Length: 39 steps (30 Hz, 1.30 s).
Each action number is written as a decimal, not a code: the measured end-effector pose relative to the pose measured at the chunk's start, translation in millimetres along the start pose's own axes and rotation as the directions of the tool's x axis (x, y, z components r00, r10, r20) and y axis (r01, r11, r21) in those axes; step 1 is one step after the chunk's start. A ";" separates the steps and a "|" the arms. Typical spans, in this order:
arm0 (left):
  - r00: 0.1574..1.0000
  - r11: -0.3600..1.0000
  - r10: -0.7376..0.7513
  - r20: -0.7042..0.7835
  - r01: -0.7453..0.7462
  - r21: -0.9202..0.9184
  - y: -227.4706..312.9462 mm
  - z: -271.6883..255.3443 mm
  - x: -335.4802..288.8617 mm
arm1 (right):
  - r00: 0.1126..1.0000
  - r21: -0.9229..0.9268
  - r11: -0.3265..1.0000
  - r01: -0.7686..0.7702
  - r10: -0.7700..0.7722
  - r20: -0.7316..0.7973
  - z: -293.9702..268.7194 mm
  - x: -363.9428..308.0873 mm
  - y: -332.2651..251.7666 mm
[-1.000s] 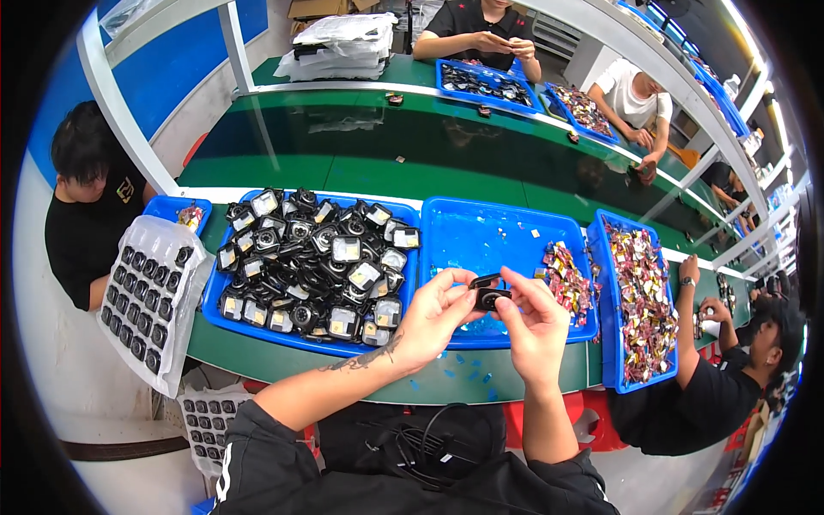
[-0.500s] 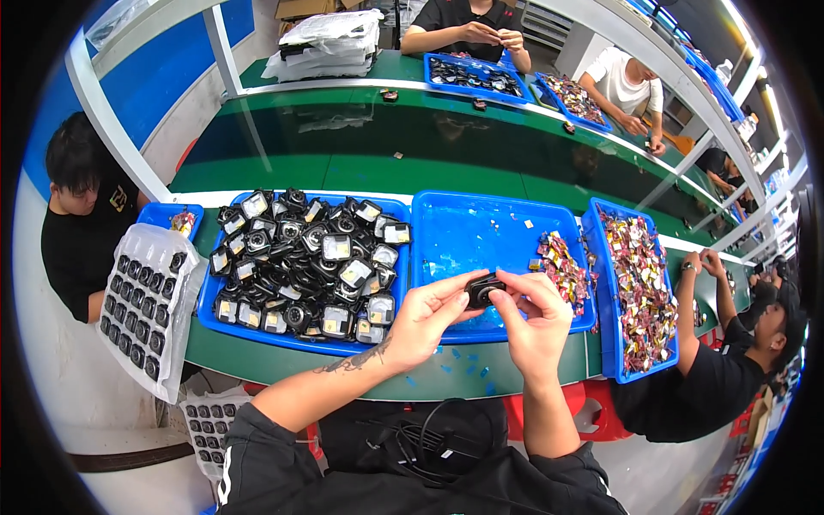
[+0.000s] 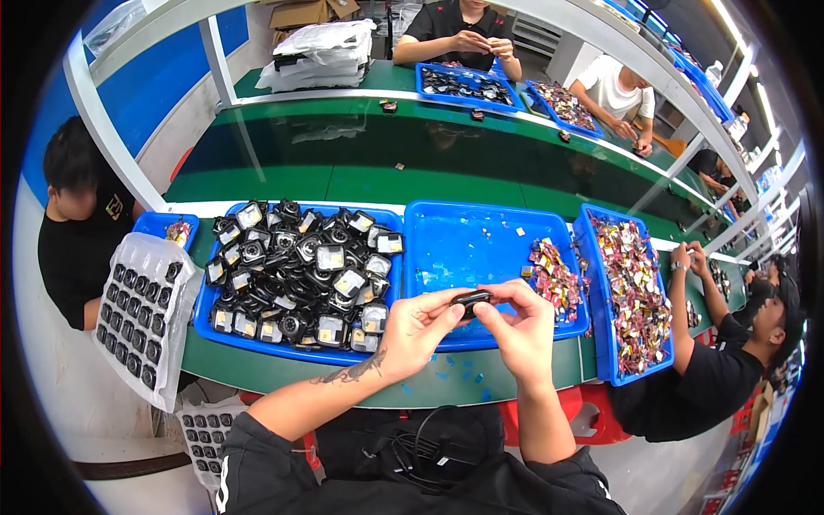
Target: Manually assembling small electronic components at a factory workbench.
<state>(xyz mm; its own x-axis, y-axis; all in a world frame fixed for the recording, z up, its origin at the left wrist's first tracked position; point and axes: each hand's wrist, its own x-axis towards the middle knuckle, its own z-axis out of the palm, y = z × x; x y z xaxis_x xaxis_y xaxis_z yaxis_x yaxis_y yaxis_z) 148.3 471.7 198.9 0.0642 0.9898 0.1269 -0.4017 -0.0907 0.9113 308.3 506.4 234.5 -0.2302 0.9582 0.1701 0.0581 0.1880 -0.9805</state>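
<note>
A single small black device (image 3: pixel 471 299) is held level between a worker's two bare hands, over the near edge of the middle blue tray (image 3: pixel 455 249), left of its centre. The left hand (image 3: pixel 416 336) pinches one end between thumb and fingers; the right hand (image 3: pixel 522 335) grips the other end likewise, each closed to little more than the piece's thickness.

Three large blue trays line the near edge of the green counter (image 3: pixel 549 371). The left tray (image 3: pixel 257 347) is heaped with black casings, too many and too overlapped to count. One pile of small wrapped parts (image 3: pixel 554 283) sits along the middle tray's right edge, and more fill the right tray (image 3: pixel 603 333). Two white moulded trays (image 3: pixel 175 343) holding rows of black pieces stand off the counter's left end, one above the other.
</note>
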 end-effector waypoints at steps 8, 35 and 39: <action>0.979 0.965 -0.194 -0.055 0.180 -0.192 8.1 0.8 1.7 | 0.981 0.055 0.988 -0.147 0.138 0.133 -3.0 8.6 -2.3; 0.811 0.621 -0.546 0.211 0.561 -0.547 27.4 -8.9 4.6 | 0.655 -0.178 0.695 0.697 -0.516 0.552 -24.5 28.9 -14.2; 0.797 0.690 -0.537 0.278 0.604 -0.399 29.6 -5.9 2.3 | 0.575 -0.100 0.638 0.764 -0.602 0.554 -28.3 25.6 -17.3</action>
<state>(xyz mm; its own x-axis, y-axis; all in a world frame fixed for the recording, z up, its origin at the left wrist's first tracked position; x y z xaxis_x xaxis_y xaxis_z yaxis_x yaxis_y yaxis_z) 131.1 471.9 223.9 0.5210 0.8067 -0.2789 -0.6030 0.5791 0.5487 328.9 533.7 258.6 -0.7056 0.3180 0.6333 -0.0420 0.8734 -0.4853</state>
